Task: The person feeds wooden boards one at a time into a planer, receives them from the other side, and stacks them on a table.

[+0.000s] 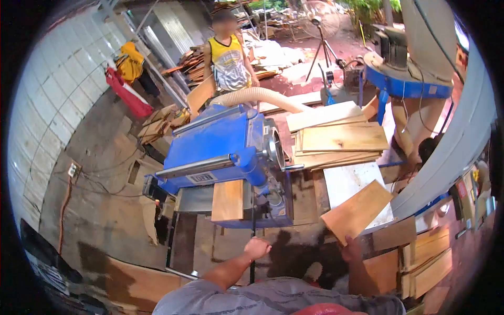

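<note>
Right hand (350,251) grasps a wooden board (357,211) by its lower edge, holding it tilted above the floor, right of the blue planer (220,144). Left hand (257,247) is clenched, empty, just below a second board (228,200) protruding from the planer. A board stack (341,142) lies beyond.

A blue planing machine (220,147) stands in the middle of the workshop, with a pale flexible hose (257,97) curving off its top. To its right lies a stack of boards (341,142). Behind the machine stands another person in a yellow vest (228,63). A tripod (321,50) stands farther back, near a blue drum-shaped machine (407,84). Cut boards (425,262) are stacked at the lower right. Cables (100,176) trail over the concrete floor (94,210) on the left.
</note>
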`<state>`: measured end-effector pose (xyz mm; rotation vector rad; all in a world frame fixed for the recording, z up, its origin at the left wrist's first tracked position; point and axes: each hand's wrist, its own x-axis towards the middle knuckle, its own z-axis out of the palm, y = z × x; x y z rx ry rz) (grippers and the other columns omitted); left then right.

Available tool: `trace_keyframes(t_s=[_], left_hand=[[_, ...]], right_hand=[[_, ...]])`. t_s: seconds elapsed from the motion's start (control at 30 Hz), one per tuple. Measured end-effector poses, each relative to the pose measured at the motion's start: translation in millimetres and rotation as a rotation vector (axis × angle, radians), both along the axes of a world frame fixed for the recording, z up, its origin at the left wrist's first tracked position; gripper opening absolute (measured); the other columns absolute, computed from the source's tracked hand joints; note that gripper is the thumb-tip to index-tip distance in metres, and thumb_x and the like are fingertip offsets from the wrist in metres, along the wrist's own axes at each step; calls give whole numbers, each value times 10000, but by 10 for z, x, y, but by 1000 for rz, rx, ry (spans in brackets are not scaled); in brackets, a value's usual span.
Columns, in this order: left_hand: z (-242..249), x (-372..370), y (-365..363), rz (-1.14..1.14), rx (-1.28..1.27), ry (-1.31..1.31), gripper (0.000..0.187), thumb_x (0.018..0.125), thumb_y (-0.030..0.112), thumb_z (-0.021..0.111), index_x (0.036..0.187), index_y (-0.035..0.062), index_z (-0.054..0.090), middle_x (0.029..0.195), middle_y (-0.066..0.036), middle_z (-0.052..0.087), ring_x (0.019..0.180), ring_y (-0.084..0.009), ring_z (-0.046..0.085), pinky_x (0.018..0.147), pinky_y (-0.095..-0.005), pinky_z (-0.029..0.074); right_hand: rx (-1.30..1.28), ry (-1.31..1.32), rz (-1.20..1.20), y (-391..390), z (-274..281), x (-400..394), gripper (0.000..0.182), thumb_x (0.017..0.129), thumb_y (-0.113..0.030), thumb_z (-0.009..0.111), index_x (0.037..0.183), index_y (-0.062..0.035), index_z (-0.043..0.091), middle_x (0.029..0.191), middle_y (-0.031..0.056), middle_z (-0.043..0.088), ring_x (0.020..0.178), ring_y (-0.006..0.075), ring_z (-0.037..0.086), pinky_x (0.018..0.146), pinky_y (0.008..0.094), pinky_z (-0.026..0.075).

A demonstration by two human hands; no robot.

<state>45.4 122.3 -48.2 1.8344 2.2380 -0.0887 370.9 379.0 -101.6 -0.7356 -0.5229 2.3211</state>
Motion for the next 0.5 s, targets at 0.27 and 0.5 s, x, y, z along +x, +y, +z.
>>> trace_keyframes(t_s=[0.27,0.5], left_hand=[[277,1111,384,384,299,-450,201,878,295,535,891,130,650,927,-130,671,881,-370,635,748,-489,498],[803,1027,-385,293,251,-451,233,886,266,518,938,81,649,965,-144,663,940,-364,621,799,-471,490]], right_hand=[[-26,-53,129,-517,6,289,533,862,-261,689,1307,-79,458,1216,67,572,1114,261,568,912,407,502],[459,-165,92,-801,379,247,424,906,-251,635,1232,-11,509,1121,73,611,1019,167,574,864,349,471]])
